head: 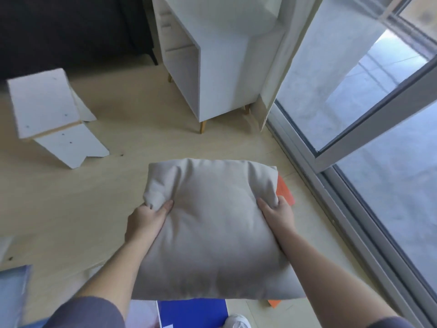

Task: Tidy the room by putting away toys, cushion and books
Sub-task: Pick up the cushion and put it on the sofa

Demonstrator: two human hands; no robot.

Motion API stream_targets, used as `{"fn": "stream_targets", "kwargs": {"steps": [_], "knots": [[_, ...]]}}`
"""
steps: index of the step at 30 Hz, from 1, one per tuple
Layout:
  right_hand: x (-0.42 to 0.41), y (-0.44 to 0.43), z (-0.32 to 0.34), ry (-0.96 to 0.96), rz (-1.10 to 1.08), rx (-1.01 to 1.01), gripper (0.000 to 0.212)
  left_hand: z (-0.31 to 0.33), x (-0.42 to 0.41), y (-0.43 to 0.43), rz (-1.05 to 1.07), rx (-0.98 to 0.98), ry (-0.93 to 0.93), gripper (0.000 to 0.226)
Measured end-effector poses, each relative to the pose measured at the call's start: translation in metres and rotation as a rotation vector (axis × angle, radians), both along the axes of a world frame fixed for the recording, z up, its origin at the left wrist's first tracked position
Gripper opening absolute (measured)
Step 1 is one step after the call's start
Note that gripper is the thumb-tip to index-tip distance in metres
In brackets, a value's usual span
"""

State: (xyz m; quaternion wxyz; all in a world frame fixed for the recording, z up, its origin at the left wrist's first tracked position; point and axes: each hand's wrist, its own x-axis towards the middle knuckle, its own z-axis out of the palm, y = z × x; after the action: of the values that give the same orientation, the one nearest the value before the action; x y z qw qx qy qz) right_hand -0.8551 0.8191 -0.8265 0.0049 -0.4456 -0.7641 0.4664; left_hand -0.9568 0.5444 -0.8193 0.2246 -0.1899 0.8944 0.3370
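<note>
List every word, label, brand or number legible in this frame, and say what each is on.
No text can be read in this frame.
On the blue book: a white mark at the frame's lower edge, cut off and unreadable.
On the orange book: no text on the part that shows.
On the cushion, white cabinet and white stool: plain surfaces, no labels visible.

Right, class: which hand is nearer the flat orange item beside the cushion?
Right. The right hand grips a corner of the cushion just beside the flat orange item; the left hand grips the opposite corner, farther away.
</note>
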Motion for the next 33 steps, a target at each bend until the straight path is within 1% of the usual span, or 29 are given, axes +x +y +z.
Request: {"fn": "stream_targets", "kwargs": {"steps": [3, 7, 10, 13, 15, 19, 23, 27, 29, 31, 33], "knots": [[-0.029, 0.0, 0.095, 0.016, 0.048, -0.004, 0.022, 0.101, -0.018, -0.006, 0.036, 0.022, 0.022, 0.048], [-0.07, -0.002, 0.23, 0.059, 0.125, -0.041, 0.028, 0.235, -0.039, -0.02, 0.136, 0.035, 0.067, 0.056], [-0.1, -0.006, 0.331, 0.108, 0.2, -0.069, 0.027, 0.332, -0.046, -0.034, 0.214, 0.081, 0.107, 0.064], [-0.123, -0.017, 0.403, 0.162, 0.241, -0.075, 0.03, 0.4, -0.053, -0.051, 0.274, 0.132, 0.138, 0.071], [-0.136, -0.026, 0.435, 0.191, 0.252, -0.063, 0.029, 0.434, -0.059, -0.06, 0.303, 0.153, 0.173, 0.07], [-0.161, -0.047, 0.476, 0.201, 0.288, -0.062, 0.03, 0.485, -0.08, -0.08, 0.325, 0.157, 0.265, 0.055], [-0.227, -0.068, 0.493, 0.254, 0.345, -0.062, 0.026, 0.498, -0.136, -0.106, 0.359, 0.183, 0.339, 0.049], [-0.333, -0.086, 0.491, 0.247, 0.395, 0.02, 0.025, 0.49, -0.234, -0.128, 0.363, 0.214, 0.423, 0.041], [-0.393, -0.092, 0.487, 0.222, 0.403, 0.054, 0.031, 0.485, -0.294, -0.136, 0.331, 0.233, 0.447, 0.036], [-0.448, -0.1, 0.488, 0.177, 0.419, 0.095, 0.037, 0.485, -0.351, -0.142, 0.308, 0.24, 0.431, 0.035], [-0.497, -0.106, 0.492, 0.139, 0.449, 0.117, 0.038, 0.484, -0.402, -0.151, 0.295, 0.249, 0.414, 0.035]]}}
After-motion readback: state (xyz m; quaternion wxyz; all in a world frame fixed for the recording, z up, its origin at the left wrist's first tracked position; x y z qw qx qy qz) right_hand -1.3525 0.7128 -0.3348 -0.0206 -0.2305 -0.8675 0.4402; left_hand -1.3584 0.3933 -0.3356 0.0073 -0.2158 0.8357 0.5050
